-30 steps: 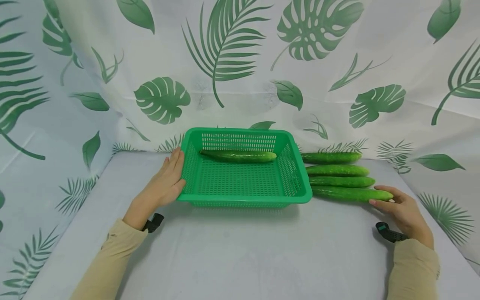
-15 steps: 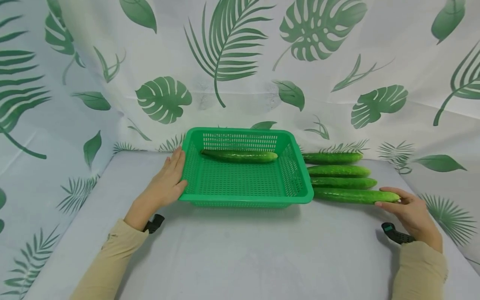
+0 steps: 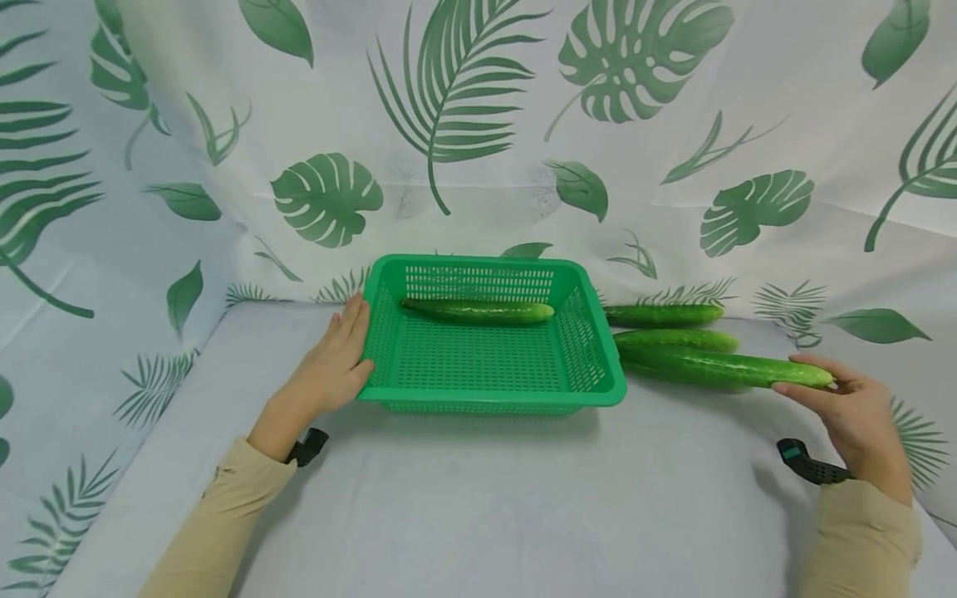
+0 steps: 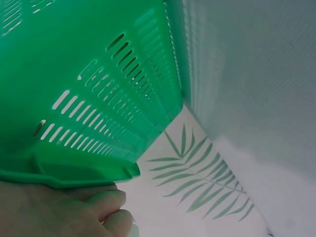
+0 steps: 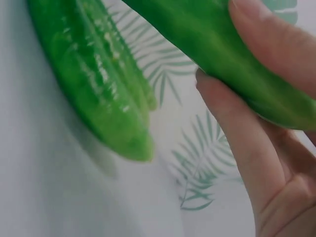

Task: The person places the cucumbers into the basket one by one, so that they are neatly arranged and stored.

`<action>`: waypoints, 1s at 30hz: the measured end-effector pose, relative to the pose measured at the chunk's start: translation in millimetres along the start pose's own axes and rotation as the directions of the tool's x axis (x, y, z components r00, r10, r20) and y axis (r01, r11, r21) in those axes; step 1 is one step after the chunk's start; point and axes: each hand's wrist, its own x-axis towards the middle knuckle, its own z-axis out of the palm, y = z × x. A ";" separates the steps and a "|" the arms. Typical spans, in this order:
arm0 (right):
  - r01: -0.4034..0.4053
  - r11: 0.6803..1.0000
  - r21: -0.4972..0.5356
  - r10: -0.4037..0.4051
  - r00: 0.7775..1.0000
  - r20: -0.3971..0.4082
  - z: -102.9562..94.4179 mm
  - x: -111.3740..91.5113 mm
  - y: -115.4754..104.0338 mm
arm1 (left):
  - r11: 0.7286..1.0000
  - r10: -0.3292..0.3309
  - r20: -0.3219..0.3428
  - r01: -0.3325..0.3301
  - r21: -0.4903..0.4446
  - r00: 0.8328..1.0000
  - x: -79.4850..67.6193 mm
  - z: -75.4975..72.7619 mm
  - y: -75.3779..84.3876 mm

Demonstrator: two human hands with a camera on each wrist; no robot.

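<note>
The right hand (image 3: 860,419) pinches one end of a cucumber (image 3: 736,367) between thumb and fingers. That end is raised off the table, while the far end stays low near the basket's right side. In the right wrist view the held cucumber (image 5: 212,49) runs across the upper right, with other cucumbers (image 5: 94,89) lying below it. The left hand (image 3: 325,370) rests with extended fingers against the left rim of a green plastic basket (image 3: 493,397). The left wrist view has the basket's slotted wall (image 4: 98,103) above the fingers. Inside the basket, along its back, lies one cucumber (image 3: 478,312).
To the basket's right, a cucumber (image 3: 664,315) lies at the back and another (image 3: 680,338) in front of it; a further one is mostly hidden under the held cucumber. A leaf-print cloth (image 3: 478,199) hangs behind the pale table (image 3: 478,507).
The right hand has moved right and slightly up, drawing the front cucumber along and raising its near end over the one behind. The left hand and basket stay in place.
</note>
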 end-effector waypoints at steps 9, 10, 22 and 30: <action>0.093 0.980 0.175 -0.066 0.985 -0.159 19.2 -3.0 -25.2 | 1.000 0.005 -0.003 -0.005 0.003 1.000 0.6 0.3 0.2; 0.106 0.974 0.199 -0.073 0.983 -0.167 22.1 -3.7 -29.1 | 1.000 0.007 -0.005 -0.007 0.002 1.000 0.7 0.6 0.2; 0.174 0.907 0.383 -0.140 0.984 -0.114 78.5 1.9 -86.4 | 1.000 0.027 -0.017 -0.027 0.013 0.999 -0.5 1.3 -0.5; 0.186 0.880 0.438 -0.206 0.978 0.000 133.2 14.2 -116.2 | 1.000 0.022 -0.012 -0.022 0.008 1.000 -1.1 -0.9 1.4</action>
